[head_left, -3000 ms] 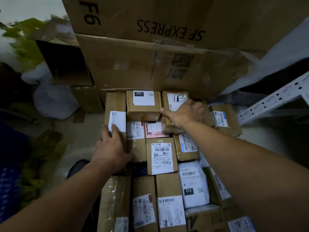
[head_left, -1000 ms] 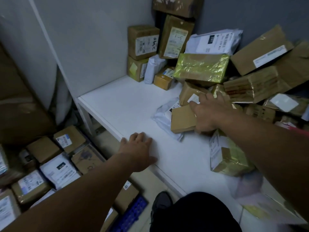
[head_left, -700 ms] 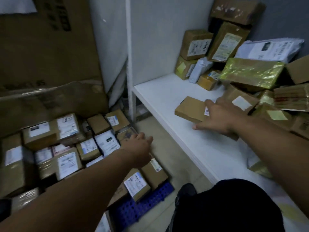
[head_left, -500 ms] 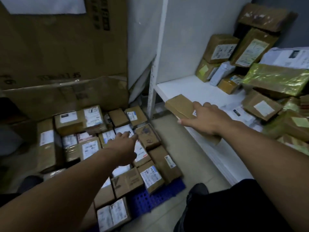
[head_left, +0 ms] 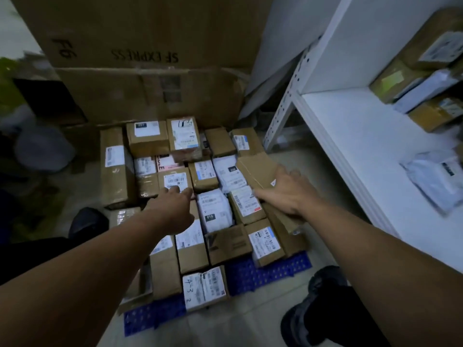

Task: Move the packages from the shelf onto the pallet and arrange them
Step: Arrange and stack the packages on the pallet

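A big brown cardboard carton (head_left: 150, 33) printed "SF EXPRESS" stood at the far side of the scene, with a second creased brown carton (head_left: 140, 96) in front of it. On the right ran a white metal shelf (head_left: 350, 136), which bore a few brown boxes (head_left: 436, 113) at its far right end and a white plastic mailer bag (head_left: 436, 179) nearer. On the floor to the left of the shelf lay a blue perforated plastic pallet (head_left: 268, 274), most of it covered by close-packed brown and white labelled packages (head_left: 215, 211) set side by side in rows. The flat brown cardboard package (head_left: 258, 169) was off the shelf and over the right edge of those rows, tilted, with its near end lower. The right hand (head_left: 288, 194) held it from above, the grip closed on it with the fingers over its far right edge and the thumb stretched left. The left hand (head_left: 170, 211) reached over the middle of the pallet, its grip wide and holding nothing, with straight fingers at the near edge of a small brown box with a white barcode label (head_left: 175, 181); whether they touched it could not be told.
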